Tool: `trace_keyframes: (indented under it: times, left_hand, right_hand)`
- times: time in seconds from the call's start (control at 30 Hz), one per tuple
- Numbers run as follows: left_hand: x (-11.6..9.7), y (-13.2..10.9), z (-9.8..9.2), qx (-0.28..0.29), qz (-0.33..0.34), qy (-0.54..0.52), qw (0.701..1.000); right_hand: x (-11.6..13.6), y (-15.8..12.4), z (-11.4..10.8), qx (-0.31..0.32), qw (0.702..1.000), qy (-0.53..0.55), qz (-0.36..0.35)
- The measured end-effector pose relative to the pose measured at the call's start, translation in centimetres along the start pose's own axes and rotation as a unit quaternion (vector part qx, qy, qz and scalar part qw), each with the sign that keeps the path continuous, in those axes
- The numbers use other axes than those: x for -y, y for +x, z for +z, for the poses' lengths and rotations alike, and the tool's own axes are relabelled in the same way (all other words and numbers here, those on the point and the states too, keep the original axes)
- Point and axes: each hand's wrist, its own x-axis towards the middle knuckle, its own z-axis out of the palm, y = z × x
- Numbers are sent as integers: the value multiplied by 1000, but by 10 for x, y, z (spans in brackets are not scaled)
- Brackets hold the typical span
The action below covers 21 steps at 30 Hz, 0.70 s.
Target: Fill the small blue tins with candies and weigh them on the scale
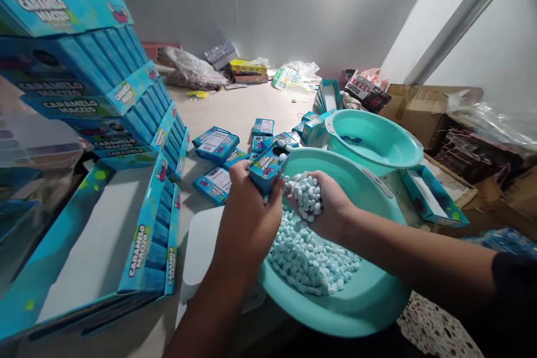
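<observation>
My left hand [255, 207] grips a small blue candy box [266, 166] with its top open, tilted toward the basin. A few pale candies show at the box's mouth. Cupped palm up, my right hand [325, 204] carries a heap of pale blue candies [308, 193] right beside the box. Both hands are over the near edge of a turquoise basin [356, 307], which holds a large pile of the same candies [314, 263].
Display cartons [84, 72] of blue boxes are stacked at left, with an open carton [96, 224] in front. A white scale-like device [203, 240] sits beside the basin. Several candy boxes [216, 142] lie beyond. A second basin [377, 140] and cardboard boxes [423, 112] are at right.
</observation>
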Motion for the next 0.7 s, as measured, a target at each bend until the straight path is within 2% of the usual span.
trace_keyframes:
  times: [0.1, 0.3, 0.37, 0.5, 0.6, 0.7]
  left_hand:
    - [4, 0, 1, 29, 29, 2, 999]
    - [7, -2, -3, 126, 61, 37, 989]
    - [5, -2, -5, 164, 75, 62, 982]
    - [2, -4, -8, 231, 92, 116, 962]
    - [1, -5, -10, 254, 101, 126, 954]
    - [3, -5, -10, 260, 117, 97, 954]
  right_hand:
    - [19, -12, 5, -15, 998, 65, -13]
    - [46, -21, 5, 19, 989, 88, -120]
    - [51, -19, 3, 25, 983, 51, -177]
    - [56, -12, -4, 35, 955, -99, -277]
    - [55, -8, -7, 38, 936, -150, -315]
    - [50, -9, -5, 37, 931, -164, -324]
